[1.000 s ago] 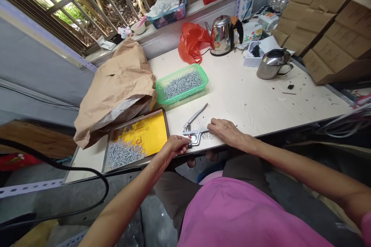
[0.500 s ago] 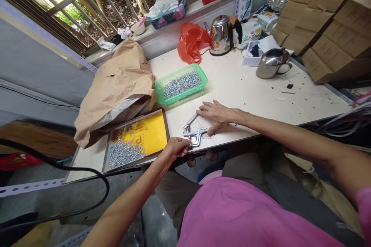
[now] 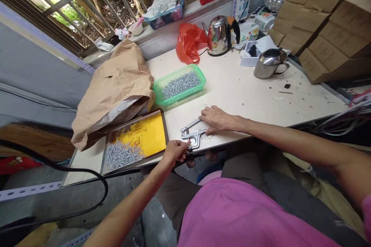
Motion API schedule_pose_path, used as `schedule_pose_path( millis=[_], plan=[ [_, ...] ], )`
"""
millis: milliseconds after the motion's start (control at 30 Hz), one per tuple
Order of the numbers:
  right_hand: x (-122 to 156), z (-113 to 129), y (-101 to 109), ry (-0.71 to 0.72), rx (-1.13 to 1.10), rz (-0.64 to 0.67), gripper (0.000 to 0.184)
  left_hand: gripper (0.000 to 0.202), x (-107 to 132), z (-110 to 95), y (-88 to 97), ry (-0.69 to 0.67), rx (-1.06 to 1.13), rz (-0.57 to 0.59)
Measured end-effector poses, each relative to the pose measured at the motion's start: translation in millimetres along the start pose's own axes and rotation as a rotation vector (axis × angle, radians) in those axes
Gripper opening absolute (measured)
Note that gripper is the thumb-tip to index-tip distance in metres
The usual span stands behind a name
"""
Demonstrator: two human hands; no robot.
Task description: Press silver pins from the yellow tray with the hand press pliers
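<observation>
A grey metal hand-press plier [image 3: 197,134] with a coil spring lies flat near the table's front edge. My right hand [image 3: 216,119] grips its two handles, fingers over the upper one and thumb against the lower one. At the plier's open frame, my left hand [image 3: 177,149] is closed in a pinch. A tiny reddish bit shows by those fingertips; what they hold is too small to name. Left of the plier, a shallow tray [image 3: 165,131] has a yellow sheet [image 3: 153,135] and a heap of small silvery metal pieces [image 3: 123,156] in it.
A green basket [image 3: 179,102] of similar metal pieces stands behind the plier. A crumpled brown paper bag [image 3: 113,81] lies at left. Farther back are a red plastic bag [image 3: 188,44], a kettle [image 3: 218,36] and a steel pot [image 3: 268,65]. Cardboard [image 3: 313,27] is stacked at right.
The plier's upper handle has come down toward the lower one as my right fingers closed. My left hand stays pinched at the frame. The whole view has shifted slightly.
</observation>
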State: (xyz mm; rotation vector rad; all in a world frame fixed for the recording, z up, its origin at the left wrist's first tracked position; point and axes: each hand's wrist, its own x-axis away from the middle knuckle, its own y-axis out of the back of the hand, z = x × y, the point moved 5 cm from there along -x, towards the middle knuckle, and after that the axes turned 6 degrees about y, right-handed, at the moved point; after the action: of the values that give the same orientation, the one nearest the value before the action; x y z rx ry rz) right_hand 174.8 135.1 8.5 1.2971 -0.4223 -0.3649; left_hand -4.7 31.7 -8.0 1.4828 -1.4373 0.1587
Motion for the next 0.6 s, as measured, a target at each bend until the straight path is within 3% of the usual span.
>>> schedule_pose_path(
  millis=[133,267,333,467,600],
  plan=[
    [2.9,3.0,-2.8,0.014,0.009,-0.028,0.041,0.021,19.4,-30.7,4.0,-0.435,-0.433,-0.386],
    [5.0,4.6,-6.8,0.021,0.021,-0.046,0.042,0.047,12.9,-59.9,-18.2,-0.784,-0.682,-0.401],
    [7.4,5.5,-7.2,0.015,0.017,-0.033,0.047,0.058,0.8,-69.9,-25.9,-0.85,-0.754,-0.347],
    [14.2,7.0,-1.2,-0.046,0.017,-0.026,0.06,0.064,-15.7,-80.6,-28.5,-0.828,-0.858,-0.26],
    [14.7,9.4,6.4,-0.098,0.047,0.004,0.041,0.05,-11.7,-84.2,-29.4,-0.862,-0.94,-0.285]
  ],
)
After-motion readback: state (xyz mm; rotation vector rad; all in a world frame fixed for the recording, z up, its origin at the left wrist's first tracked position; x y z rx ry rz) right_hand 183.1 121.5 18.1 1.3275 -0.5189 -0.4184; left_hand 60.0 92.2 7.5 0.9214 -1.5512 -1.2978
